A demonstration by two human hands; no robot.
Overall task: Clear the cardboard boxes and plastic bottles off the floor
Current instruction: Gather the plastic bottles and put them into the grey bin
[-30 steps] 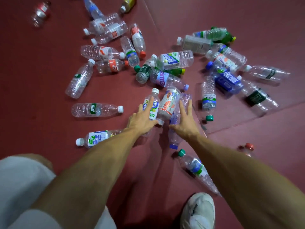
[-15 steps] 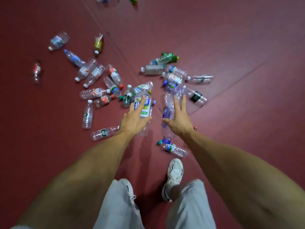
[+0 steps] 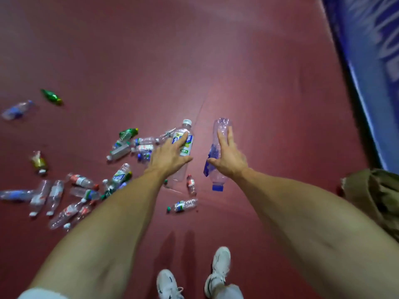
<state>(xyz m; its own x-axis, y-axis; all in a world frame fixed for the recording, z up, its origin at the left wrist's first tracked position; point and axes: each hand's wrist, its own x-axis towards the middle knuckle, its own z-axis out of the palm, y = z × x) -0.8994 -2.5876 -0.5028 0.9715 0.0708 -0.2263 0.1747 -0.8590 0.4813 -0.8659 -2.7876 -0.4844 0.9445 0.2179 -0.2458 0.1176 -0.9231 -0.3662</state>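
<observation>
My left hand point(image 3: 168, 157) grips a clear bottle with a white cap and a blue and green label point(image 3: 185, 141), held up in the air. My right hand point(image 3: 230, 157) grips a crumpled clear bottle with a blue cap and torn blue label point(image 3: 213, 152), cap end down. Several more plastic bottles point(image 3: 86, 188) lie scattered on the red floor point(image 3: 237, 61) to the left and below my hands. One small bottle with a green cap point(image 3: 183, 205) lies just under my arms. No cardboard box is plainly visible.
A brown crumpled sack or bag point(image 3: 375, 195) sits at the right edge. A blue banner or wall point(image 3: 367, 50) runs along the upper right. My white shoes point(image 3: 218, 270) stand at the bottom middle. A green bottle point(image 3: 51, 96) lies apart at far left.
I have stood up and turned right, so the bottle pile has slid left and looks smaller. Both hands still hold their bottles, lifted off the floor. The bag and blue wall came into view.
</observation>
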